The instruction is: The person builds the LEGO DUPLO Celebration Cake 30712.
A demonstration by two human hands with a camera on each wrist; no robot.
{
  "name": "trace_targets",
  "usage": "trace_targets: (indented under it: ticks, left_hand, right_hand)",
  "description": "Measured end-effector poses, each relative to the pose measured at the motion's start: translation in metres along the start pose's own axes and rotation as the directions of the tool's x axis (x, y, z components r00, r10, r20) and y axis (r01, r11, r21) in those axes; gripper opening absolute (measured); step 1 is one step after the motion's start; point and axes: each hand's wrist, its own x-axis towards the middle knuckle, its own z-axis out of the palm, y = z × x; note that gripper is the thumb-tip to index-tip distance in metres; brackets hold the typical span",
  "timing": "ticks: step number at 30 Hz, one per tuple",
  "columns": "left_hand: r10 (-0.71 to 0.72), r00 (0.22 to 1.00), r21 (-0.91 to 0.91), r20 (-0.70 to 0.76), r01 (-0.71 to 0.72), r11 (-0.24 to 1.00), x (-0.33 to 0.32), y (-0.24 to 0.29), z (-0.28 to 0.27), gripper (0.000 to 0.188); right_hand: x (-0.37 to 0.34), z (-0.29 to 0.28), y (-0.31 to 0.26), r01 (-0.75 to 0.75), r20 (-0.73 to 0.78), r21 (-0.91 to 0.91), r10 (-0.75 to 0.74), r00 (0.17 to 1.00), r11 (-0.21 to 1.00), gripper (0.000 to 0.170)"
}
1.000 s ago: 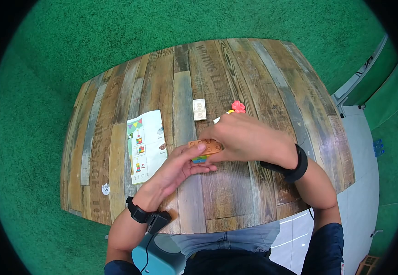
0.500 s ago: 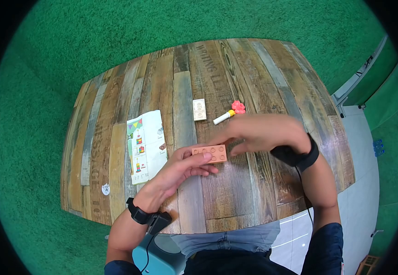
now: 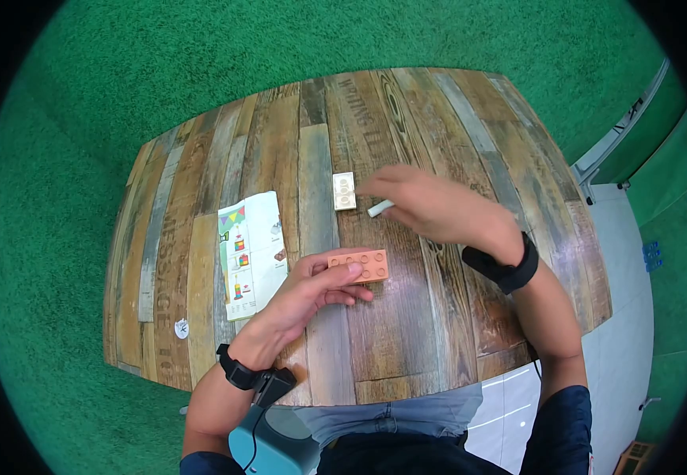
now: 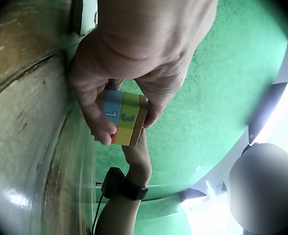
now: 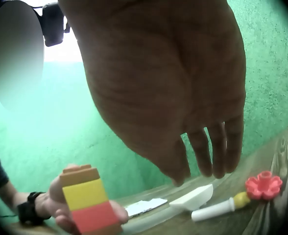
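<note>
My left hand [image 3: 284,305] grips a stack of blocks with a tan-orange studded brick [image 3: 371,265] on top. In the left wrist view, the stack shows a blue block [image 4: 113,105] marked 1 and a green block [image 4: 130,108] marked 3; yellow and red also show. My right hand [image 3: 446,207] hovers over the table, fingers extended and holding nothing. Near its fingertips lie a cream brick [image 3: 344,191] and a white stick [image 3: 380,208]. The right wrist view shows the stick's yellow end [image 5: 241,199] beside a red flower piece [image 5: 264,186], which the hand hides in the head view.
An instruction sheet [image 3: 256,257] with printed pictures lies left of the hands on the wooden table [image 3: 201,317]. A round sticker [image 3: 182,328] is near the table's left side. A teal seat [image 3: 268,443] stands under the front edge.
My right hand has left the block stack and moved away from me, over the stick and flower. The left hand keeps its hold, with the studded top turned more toward the head camera.
</note>
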Motion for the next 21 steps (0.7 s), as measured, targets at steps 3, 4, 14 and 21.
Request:
trace_targets:
  ticks: [3, 4, 14, 21]
  left_hand:
    - [-0.006, 1.0, -0.02, 0.003, 0.006, 1.0, 0.001, 0.001, -0.002, 0.05]
    - [-0.022, 1.0, -0.048, 0.008, 0.022, 0.999, 0.001, 0.001, -0.003, 0.05]
    - [0.024, 1.0, -0.071, -0.016, -0.025, 0.997, 0.001, 0.002, -0.002, 0.055]
    - [0.035, 0.999, -0.102, -0.023, -0.037, 0.994, 0.001, 0.002, -0.003, 0.052]
  right_hand:
    - [-0.001, 0.02, 0.0, 0.04, 0.042, -0.004, -0.04, 0.998, 0.999, 0.047]
    - [0.0, 0.024, 0.0, 0.044, 0.048, -0.024, -0.042, 0.998, 0.999, 0.051]
    - [0.001, 0.028, -0.001, 0.035, 0.179, -0.01, -0.033, 0.983, 0.999, 0.062]
    - [0.001, 0.027, -0.003, 0.034, 0.176, -0.021, -0.03, 0.984, 0.999, 0.064]
